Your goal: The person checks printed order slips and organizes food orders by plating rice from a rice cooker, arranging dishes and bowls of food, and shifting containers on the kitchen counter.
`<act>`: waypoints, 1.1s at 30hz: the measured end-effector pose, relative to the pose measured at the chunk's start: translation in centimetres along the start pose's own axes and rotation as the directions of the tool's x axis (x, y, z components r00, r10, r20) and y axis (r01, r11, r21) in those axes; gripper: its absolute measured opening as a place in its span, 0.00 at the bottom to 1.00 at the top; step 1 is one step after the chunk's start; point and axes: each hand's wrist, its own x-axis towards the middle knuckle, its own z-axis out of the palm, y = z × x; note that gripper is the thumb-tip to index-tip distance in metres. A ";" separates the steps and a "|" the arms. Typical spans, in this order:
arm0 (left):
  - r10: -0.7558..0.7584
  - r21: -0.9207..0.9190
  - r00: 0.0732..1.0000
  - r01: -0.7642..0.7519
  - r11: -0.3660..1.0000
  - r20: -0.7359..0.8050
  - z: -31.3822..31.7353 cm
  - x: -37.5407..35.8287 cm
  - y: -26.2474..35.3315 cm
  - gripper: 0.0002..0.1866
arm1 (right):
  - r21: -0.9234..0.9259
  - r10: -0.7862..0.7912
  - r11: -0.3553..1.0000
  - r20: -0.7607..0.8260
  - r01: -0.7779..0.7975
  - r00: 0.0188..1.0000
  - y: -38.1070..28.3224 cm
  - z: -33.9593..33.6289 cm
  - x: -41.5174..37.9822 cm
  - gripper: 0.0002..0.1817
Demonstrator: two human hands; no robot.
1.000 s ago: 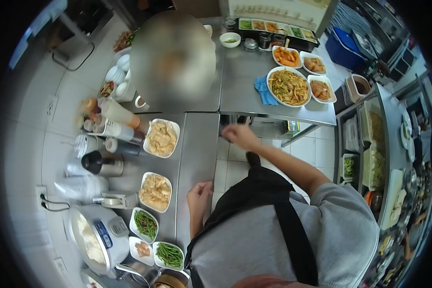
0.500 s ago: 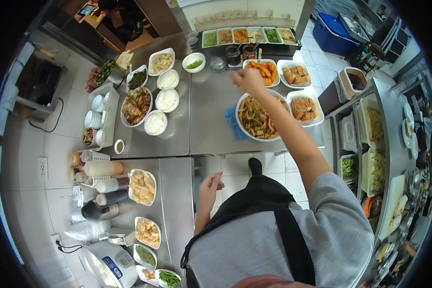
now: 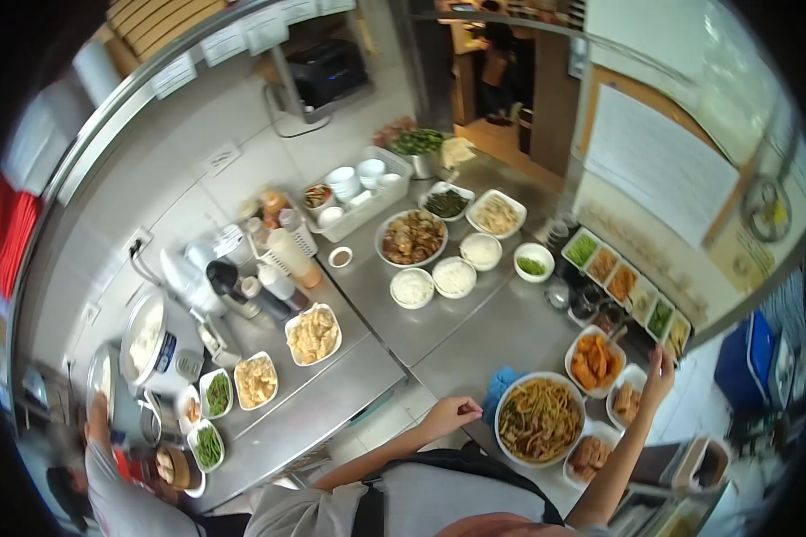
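Note:
My left hand (image 3: 451, 417) hovers near the front edge of the steel table, fingers curled together with nothing visible in them. Beside it lies a blue cloth (image 3: 501, 385), next to a large bowl of stir-fried noodles (image 3: 540, 419). My right hand (image 3: 659, 380) is raised above the right end of the table, its fingers closed; whether they hold anything is hidden. Near it are a dish of orange food pieces (image 3: 594, 362), a dish of browned chunks (image 3: 628, 404) and another dish of chunks (image 3: 591, 456).
Rice bowls (image 3: 455, 277) and a bowl of braised food (image 3: 411, 238) stand farther back. Condiment trays (image 3: 622, 283) line the right side. Squeeze bottles (image 3: 282, 285) and a rice cooker (image 3: 157, 345) are at left, where a co-worker's hand (image 3: 101, 407) reaches in.
My view has swung left, bringing a co-worker into sight. My right hand has moved from beside the orange food dish to beyond the chunk dish. My left hand remains curled.

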 end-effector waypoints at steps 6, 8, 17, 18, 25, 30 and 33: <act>0.083 0.114 0.986 -0.066 0.991 -0.145 -0.5 0.7 -0.4 0.10 | 0.031 -0.088 0.995 -0.087 0.091 0.992 0.7 0.0 -2.0 0.10; 0.092 0.226 0.980 -0.051 0.973 -0.178 -0.1 1.2 0.2 0.12 | 0.129 0.027 0.991 -0.041 -0.022 0.999 -0.7 0.2 -2.4 0.11; 0.336 0.655 0.942 -0.257 0.711 0.005 2.6 7.7 0.8 0.15 | 0.211 -0.051 0.977 0.308 -0.016 0.950 -5.8 10.2 -6.7 0.09; 0.321 0.644 0.947 -0.257 0.720 0.019 2.5 8.1 0.6 0.14 | 0.223 -0.065 0.975 0.367 -0.019 0.928 -7.8 11.4 -7.7 0.08; 0.400 0.658 0.902 -0.399 0.638 0.160 1.7 9.6 -0.7 0.12 | -0.021 -0.084 0.994 0.535 0.112 0.841 -10.1 13.4 -11.7 0.08; 0.221 0.666 0.960 -0.278 0.692 0.172 0.0 9.4 0.8 0.15 | -0.097 -0.033 0.991 0.511 0.096 0.859 -11.4 13.1 -12.6 0.07; 0.163 0.720 0.975 -0.221 0.657 0.151 -0.5 9.3 1.5 0.17 | -0.152 0.030 0.987 0.486 0.051 0.873 -11.4 12.9 -12.2 0.06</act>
